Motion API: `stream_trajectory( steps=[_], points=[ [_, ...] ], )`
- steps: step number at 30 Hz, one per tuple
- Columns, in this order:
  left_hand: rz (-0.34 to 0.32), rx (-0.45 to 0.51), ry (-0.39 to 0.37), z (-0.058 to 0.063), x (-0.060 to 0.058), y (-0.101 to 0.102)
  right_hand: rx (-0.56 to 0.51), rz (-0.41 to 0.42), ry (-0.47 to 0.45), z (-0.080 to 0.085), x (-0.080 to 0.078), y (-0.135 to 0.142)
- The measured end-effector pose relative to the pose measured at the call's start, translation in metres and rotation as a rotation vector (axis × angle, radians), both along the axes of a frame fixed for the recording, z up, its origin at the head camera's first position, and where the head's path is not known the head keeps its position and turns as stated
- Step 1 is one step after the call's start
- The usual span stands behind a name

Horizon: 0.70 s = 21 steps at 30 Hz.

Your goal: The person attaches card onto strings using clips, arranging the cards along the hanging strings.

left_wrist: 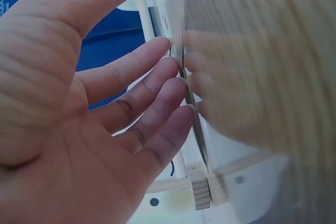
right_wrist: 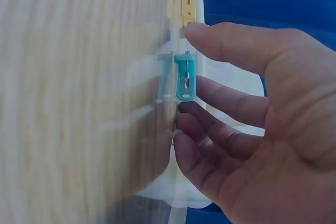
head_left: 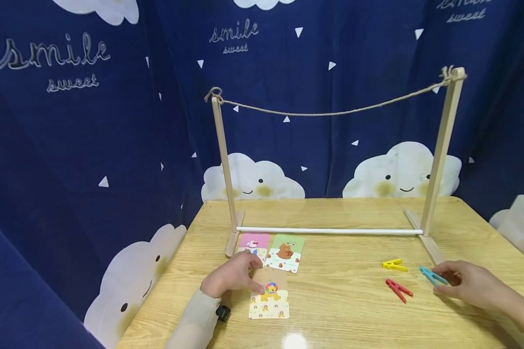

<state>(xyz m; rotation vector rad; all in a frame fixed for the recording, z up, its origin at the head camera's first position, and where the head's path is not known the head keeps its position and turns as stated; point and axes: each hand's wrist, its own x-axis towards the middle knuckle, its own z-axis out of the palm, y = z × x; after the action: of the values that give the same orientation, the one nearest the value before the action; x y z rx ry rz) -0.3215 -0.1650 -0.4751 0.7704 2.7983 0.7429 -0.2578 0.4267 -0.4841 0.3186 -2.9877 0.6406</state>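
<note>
In the head view, my left hand (head_left: 233, 276) lies at the lion card (head_left: 268, 305), its thumb over the card's left side. Its fingers are relaxed, with fingertips right at the table surface in the left wrist view. Behind it are a pink rabbit card (head_left: 255, 240), partly covered by the hand, and a green bear card (head_left: 286, 252). My right hand (head_left: 467, 283) is around a blue clothespin (head_left: 432, 276) on the table. In the right wrist view, the thumb stands apart from the clothespin (right_wrist: 186, 80), while the index finger is beside it.
Left of the right hand lie a yellow clothespin (head_left: 394, 264) and a red clothespin (head_left: 399, 290). A wooden frame (head_left: 443, 155) stands at the back of the table (head_left: 332, 300), with a sagging twine (head_left: 305, 114) across its top and a white bar (head_left: 327, 231) low down.
</note>
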Motion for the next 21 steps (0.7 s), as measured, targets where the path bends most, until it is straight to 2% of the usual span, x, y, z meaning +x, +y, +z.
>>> stream_trajectory(
  steps=[10, 21],
  points=[
    [-0.003, -0.011, -0.005, 0.0059, 0.0, 0.0002, 0.016, -0.001, -0.01, 0.0003, -0.0064, 0.0011],
    [-0.021, -0.009, 0.016, 0.0024, 0.0001, -0.0007, -0.01, -0.016, -0.011, -0.0023, -0.0052, -0.0009]
  ],
)
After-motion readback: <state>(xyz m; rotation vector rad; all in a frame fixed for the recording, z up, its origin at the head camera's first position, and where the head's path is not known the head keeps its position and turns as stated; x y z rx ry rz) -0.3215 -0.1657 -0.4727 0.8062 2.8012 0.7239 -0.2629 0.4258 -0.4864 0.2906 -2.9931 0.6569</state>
